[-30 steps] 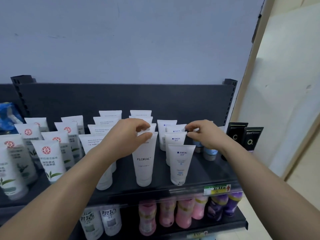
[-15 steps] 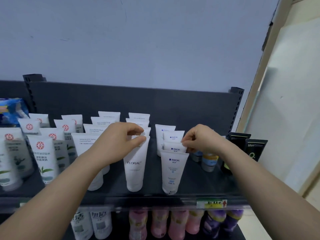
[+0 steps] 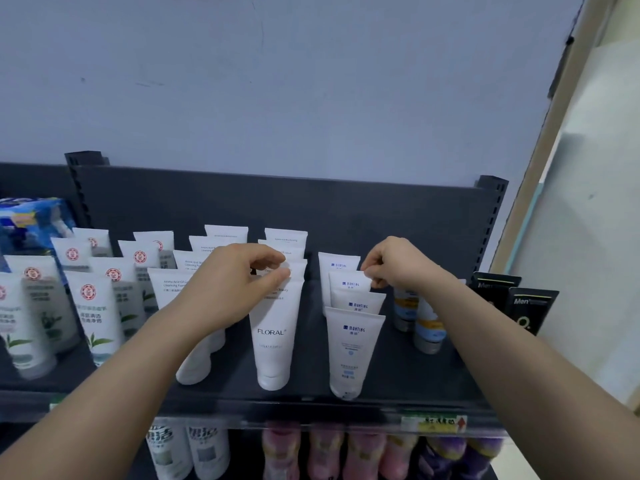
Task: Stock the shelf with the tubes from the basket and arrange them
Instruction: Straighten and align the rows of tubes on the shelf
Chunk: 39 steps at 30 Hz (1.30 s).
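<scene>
Both hands up at the shelf (image 3: 381, 386) now: our left hand (image 3: 230, 282) pinches the crimped top of a tube in the FLORAL row (image 3: 275, 327), the front tube standing upright just below that pinch; our right hand (image 3: 398, 266) nips the top corner of the second Manting tube (image 3: 348, 282), two more lined up in front of it

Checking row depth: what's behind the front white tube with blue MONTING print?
Behind the front white MONTING tube, three more white MONTING tubes line up toward the dark shelf back panel. Only their crimped tops show; the right hand pinches the second-from-back one's corner.
</scene>
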Motion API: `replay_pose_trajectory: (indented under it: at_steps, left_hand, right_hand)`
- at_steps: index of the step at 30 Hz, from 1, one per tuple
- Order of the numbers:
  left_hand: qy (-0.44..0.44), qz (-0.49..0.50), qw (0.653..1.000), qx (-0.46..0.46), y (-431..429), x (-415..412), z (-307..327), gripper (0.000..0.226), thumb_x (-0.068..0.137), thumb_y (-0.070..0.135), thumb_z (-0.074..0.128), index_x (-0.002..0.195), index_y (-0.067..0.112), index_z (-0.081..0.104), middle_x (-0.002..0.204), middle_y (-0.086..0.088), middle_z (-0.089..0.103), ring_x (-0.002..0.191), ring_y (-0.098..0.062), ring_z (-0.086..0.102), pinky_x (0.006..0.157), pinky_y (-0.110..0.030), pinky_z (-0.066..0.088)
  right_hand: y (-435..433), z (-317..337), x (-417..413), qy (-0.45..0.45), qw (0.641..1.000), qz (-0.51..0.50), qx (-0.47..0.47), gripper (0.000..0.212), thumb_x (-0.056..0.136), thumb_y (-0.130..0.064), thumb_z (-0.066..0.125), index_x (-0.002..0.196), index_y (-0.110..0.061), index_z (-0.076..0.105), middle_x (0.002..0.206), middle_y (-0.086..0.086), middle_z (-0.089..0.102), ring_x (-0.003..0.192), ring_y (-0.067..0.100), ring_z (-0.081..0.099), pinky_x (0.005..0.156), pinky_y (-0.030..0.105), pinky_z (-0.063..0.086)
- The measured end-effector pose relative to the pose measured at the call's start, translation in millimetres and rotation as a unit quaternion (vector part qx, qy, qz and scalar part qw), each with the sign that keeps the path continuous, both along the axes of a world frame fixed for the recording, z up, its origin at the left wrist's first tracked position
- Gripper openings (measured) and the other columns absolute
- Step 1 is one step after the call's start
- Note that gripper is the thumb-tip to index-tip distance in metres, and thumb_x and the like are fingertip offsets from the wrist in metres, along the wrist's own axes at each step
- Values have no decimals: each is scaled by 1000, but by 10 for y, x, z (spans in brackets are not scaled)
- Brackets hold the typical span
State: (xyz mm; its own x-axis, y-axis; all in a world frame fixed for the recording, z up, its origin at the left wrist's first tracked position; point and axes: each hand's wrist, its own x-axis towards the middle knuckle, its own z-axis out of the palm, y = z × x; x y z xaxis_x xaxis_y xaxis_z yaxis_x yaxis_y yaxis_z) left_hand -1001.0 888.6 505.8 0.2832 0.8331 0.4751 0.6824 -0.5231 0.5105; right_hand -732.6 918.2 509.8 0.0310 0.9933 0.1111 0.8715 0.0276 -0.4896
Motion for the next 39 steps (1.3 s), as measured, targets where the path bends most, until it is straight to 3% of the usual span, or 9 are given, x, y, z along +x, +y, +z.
replay_pose_trajectory:
  at_steps: [3,6,11,17,22,28,33,36,39]
  left_hand:
    - [-2,-1,1000,-2,11,0,8,23,85,41,64,104,29,70,95,20,67,88,12,57,72,-4,38]
    - [-5,-5,1000,-4,27,1,16,23,85,41,64,104,29,70,96,20,67,89,12,57,77,-8,41]
    - [-9,-11,1000,-20,44,-8,14,24,83,38,67,104,27,71,95,19,68,89,8,60,79,-12,46]
    - [-44,-27,997,-57,12,10,12,17,81,31,71,98,26,73,86,19,69,78,8,65,84,-28,54]
    - [-52,-42,995,-73,-16,50,10,9,83,27,70,91,24,73,85,16,72,74,10,66,85,-28,53]
    - [-48,-24,996,-64,-39,58,12,15,82,30,70,95,24,73,86,15,73,79,10,65,86,-27,53]
    - [-19,23,1000,-7,-125,109,36,24,81,40,67,103,30,70,99,20,67,93,7,59,80,-10,43]
    - [-3,36,998,53,-233,237,63,28,84,40,64,109,29,67,104,22,59,104,-1,54,89,-20,40]
    - [4,32,995,94,-328,406,96,28,85,37,63,111,28,66,111,16,62,111,-8,50,89,-19,32]
  right_hand:
    - [25,-17,12,0,1000,7,-12,13,85,-3,59,87,-6,72,75,8,73,65,12,71,64,22,58]
    - [63,29,43,-11,1000,11,-19,13,86,-12,59,83,-12,72,79,7,74,69,16,72,70,32,61]
    - [265,78,7,-56,996,6,66,23,92,-15,54,111,-13,68,105,-5,65,98,18,62,89,34,51]
    - [476,-36,-34,-37,999,-10,10,16,85,-4,57,79,-10,71,74,7,72,58,12,62,65,26,54]
    - [454,-24,130,-32,999,-17,-12,18,83,0,56,79,-6,73,76,14,73,68,22,68,77,39,59]
    - [416,-25,142,-50,999,4,-10,18,85,-1,56,83,-5,73,81,14,73,83,30,70,80,40,58]
    - [237,161,284,-172,984,-4,45,19,87,-14,58,103,-9,69,107,7,69,95,28,64,85,41,54]
    - [-90,285,499,-270,962,-33,11,22,84,-11,57,100,-22,67,102,1,67,88,24,63,73,35,54]
    - [-372,263,637,-361,930,-48,-45,17,80,-11,56,94,-16,66,92,3,67,82,26,62,66,32,49]
